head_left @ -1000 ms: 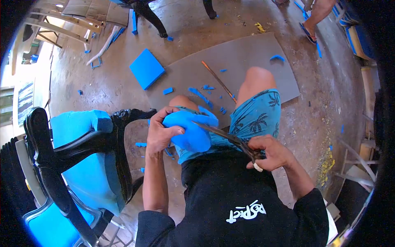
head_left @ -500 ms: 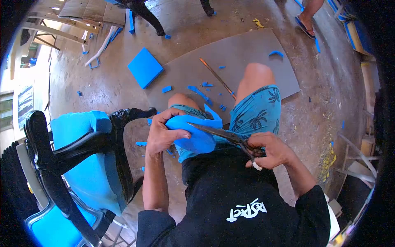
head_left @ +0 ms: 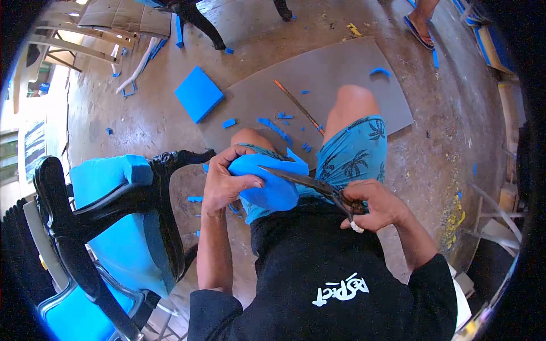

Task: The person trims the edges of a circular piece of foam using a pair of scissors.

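A rounded piece of blue foam (head_left: 268, 190) is held above my lap by my left hand (head_left: 226, 182), thumb on the near face and fingers round the far side. My right hand (head_left: 371, 206) is closed round the handles of dark metal scissors (head_left: 310, 183). Their blades point left and lie across the foam's upper edge, where a thin flap of foam sticks up. White wrapping (head_left: 356, 227) shows on one finger of the right hand.
A dark carved chair (head_left: 122, 196) with blue foam padding stands at my left. Ahead, a square blue foam block (head_left: 199, 94), foam scraps (head_left: 274, 129) and an orange-brown stick (head_left: 298, 106) lie around a grey sheet (head_left: 364, 62). Another person's foot (head_left: 420, 29) is at the top right.
The scissors have stayed across the foam's edge, and the thin flap now stands lower and shorter. Both hands have hardly moved; the view has shifted slightly.
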A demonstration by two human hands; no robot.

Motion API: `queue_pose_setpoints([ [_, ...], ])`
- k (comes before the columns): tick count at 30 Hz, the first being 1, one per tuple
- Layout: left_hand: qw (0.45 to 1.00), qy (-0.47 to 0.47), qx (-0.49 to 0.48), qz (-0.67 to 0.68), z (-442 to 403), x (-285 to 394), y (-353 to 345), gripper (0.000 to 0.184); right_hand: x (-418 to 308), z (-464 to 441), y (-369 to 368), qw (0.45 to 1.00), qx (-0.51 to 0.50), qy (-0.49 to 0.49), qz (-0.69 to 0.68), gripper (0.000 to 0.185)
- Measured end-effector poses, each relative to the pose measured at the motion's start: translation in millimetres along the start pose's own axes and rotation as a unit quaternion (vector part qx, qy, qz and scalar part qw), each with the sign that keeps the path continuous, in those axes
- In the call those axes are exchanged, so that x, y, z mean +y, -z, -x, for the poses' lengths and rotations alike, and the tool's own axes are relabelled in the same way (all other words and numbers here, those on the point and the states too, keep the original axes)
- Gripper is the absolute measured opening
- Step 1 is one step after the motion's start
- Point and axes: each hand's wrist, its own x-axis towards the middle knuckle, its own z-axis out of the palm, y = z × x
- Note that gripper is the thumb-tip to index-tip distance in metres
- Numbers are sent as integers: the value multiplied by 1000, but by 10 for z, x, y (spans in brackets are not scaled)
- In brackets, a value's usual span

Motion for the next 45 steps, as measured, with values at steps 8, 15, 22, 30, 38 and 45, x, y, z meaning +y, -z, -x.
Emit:
queue_pose_setpoints([
  [8,999,-13,-9,-31,-31,-64,64,49,32,38,6,999,-4,-26,-39,30],
  [15,995,0,68,70,5,-214,27,68,57,24,-43,999,23,-15,-45,29],
  [22,996,-49,67,19,12,-252,103,55,19,21,-14,1000,1,-10,-11,40],
  [30,998,-63,15,-16,8,-109,27,50,32,21,-24,999,3,3,-32,36],
  [38,996,-85,8,-35,-23,-116,47,51,90,55,-34,999,8,-4,-46,26],
  [45,998,-56,-13,-23,-27,-32,67,48,-4,43,12,999,-5,-6,-32,33],
])
